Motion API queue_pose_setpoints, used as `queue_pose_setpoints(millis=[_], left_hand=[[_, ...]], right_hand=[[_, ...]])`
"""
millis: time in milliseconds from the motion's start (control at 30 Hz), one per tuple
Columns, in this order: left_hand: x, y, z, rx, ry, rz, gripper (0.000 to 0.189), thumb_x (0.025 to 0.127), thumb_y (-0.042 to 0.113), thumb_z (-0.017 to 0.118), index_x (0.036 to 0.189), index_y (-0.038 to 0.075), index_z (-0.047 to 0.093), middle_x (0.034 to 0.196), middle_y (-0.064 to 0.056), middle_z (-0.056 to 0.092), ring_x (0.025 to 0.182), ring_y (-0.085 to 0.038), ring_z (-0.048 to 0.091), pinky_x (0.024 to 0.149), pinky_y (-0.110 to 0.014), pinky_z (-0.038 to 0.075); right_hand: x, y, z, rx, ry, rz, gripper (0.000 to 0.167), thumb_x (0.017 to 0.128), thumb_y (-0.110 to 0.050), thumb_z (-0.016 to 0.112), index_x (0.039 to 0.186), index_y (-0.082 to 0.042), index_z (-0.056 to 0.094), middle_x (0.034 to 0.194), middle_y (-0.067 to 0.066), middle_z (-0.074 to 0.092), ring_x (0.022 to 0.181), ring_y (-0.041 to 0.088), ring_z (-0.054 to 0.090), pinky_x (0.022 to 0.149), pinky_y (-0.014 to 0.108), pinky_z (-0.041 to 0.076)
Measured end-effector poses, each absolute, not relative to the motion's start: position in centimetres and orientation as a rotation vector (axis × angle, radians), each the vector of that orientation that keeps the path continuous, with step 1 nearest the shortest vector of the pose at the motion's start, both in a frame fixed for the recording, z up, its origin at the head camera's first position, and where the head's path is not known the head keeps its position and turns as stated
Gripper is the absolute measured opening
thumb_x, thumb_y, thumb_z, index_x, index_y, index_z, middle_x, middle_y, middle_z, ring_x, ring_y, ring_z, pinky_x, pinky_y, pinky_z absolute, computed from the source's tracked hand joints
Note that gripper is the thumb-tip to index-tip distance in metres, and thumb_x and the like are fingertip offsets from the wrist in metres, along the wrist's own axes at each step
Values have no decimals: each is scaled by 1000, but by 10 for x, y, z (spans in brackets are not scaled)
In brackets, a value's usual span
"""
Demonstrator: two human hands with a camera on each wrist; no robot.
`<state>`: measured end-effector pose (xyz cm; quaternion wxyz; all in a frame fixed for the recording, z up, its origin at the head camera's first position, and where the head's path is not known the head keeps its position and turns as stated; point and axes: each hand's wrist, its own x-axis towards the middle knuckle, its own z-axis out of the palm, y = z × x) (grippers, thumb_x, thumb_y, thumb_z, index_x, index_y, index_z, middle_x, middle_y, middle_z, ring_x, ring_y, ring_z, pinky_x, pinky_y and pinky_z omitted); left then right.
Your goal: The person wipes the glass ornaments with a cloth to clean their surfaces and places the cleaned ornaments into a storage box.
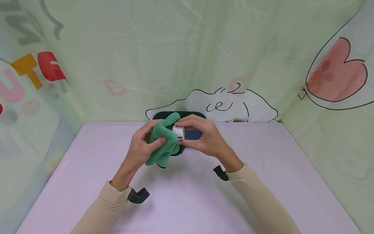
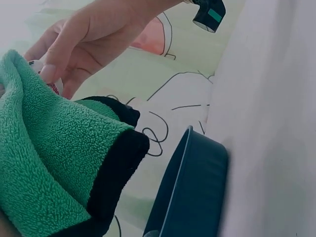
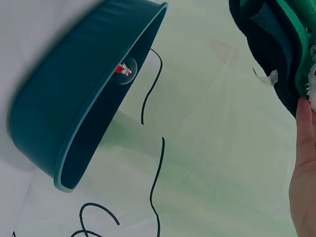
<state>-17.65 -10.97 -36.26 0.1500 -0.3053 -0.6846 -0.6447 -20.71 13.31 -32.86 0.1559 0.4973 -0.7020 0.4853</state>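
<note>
My left hand (image 1: 140, 144) grips a green terry cloth (image 1: 160, 136) with black edging, bunched up over the table. A small white object (image 1: 179, 132) with dark marks sits against the cloth, and my right hand (image 1: 205, 136) pinches it between thumb and fingers. Red spots show on it in the left wrist view, where the cloth hides most of it; I cannot tell its kind. Behind the hands stands a dark teal tub (image 3: 59, 98). Inside the tub, the right wrist view shows a clear round thing (image 3: 127, 70) with a red and white figure in it.
The pale lilac table (image 1: 187, 201) ends at a light green printed curtain (image 1: 163, 58) at the back and sides. The tub stands near that back edge. Black camera mounts (image 1: 138, 195) stick out from both wrists, below the beige sleeves (image 1: 263, 198).
</note>
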Motion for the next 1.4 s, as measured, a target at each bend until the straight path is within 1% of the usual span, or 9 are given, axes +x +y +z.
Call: queue_pose_setpoints(millis=[133, 367, 567, 667, 767, 867, 1100, 1233, 1400], left_hand=[[-176, -109, -362, -908, -1940, -1826, 45, 90, -1, 75, 133, 0, 61, 128, -9, 63, 107, -21, 60, 89, -28, 55], [-175, -109, -361, -931, -1910, -1820, 45, 90, -1, 75, 132, -2, 61, 129, -12, 63, 108, -21, 61, 88, -28, 56], [-176, -108, -361, -975, -1882, -1792, 46, 86, -6, 76, 130, -3, 62, 128, -13, 63, 115, -24, 59, 95, -30, 54], [-177, -108, -361, -990, -1876, -1766, 47, 84, -8, 77, 128, -4, 63, 128, -14, 64, 118, -26, 58, 98, -31, 52], [-177, -107, -362, -992, -1880, -1751, 49, 82, -10, 78, 128, -3, 64, 127, -13, 64, 118, -26, 58, 98, -31, 52], [-176, -107, -362, -984, -1887, -1744, 53, 80, -12, 78, 129, -2, 62, 126, -12, 64, 115, -25, 58, 96, -31, 53], [-176, -107, -362, -961, -1883, -1745, 55, 79, -17, 76, 130, -3, 61, 125, -11, 66, 114, -22, 60, 96, -31, 53], [-178, -107, -363, -922, -1895, -1752, 51, 81, -14, 74, 129, -1, 62, 123, -11, 67, 108, -20, 63, 92, -30, 55], [-179, -108, -363, -871, -1918, -1782, 47, 85, -7, 76, 130, 2, 63, 118, -8, 69, 99, -18, 65, 83, -28, 57]], right_hand=[[-205, 134, -329, 1366, -2073, 1490, 50, 75, 1, 88, 122, -4, 69, 119, 8, 68, 111, 21, 65, 90, 38, 59], [-203, 134, -327, 1241, -2191, 1625, 44, 80, -5, 86, 121, -7, 70, 113, 4, 71, 96, 19, 70, 82, 38, 61], [-202, 134, -324, 1158, -2283, 1685, 35, 84, -10, 83, 117, -13, 71, 107, 0, 71, 95, 18, 70, 80, 36, 62], [-202, 135, -322, 1138, -2319, 1728, 32, 85, -11, 82, 115, -14, 71, 105, 2, 70, 95, 20, 69, 78, 39, 62], [-203, 136, -321, 1130, -2350, 1775, 30, 86, -12, 82, 113, -13, 71, 105, 4, 69, 95, 22, 69, 79, 42, 61], [-203, 137, -321, 1140, -2362, 1833, 32, 86, -10, 82, 116, -12, 70, 107, 7, 68, 96, 25, 68, 81, 43, 61], [-204, 137, -322, 1185, -2354, 1843, 41, 84, 0, 81, 123, -6, 67, 116, 8, 66, 103, 27, 68, 87, 37, 59], [-204, 136, -323, 1223, -2323, 1757, 47, 82, 0, 84, 125, -6, 67, 121, 8, 66, 107, 25, 69, 92, 35, 58], [-205, 136, -326, 1295, -2225, 1653, 52, 77, 1, 86, 125, -5, 66, 124, 8, 66, 112, 22, 66, 92, 36, 58]])
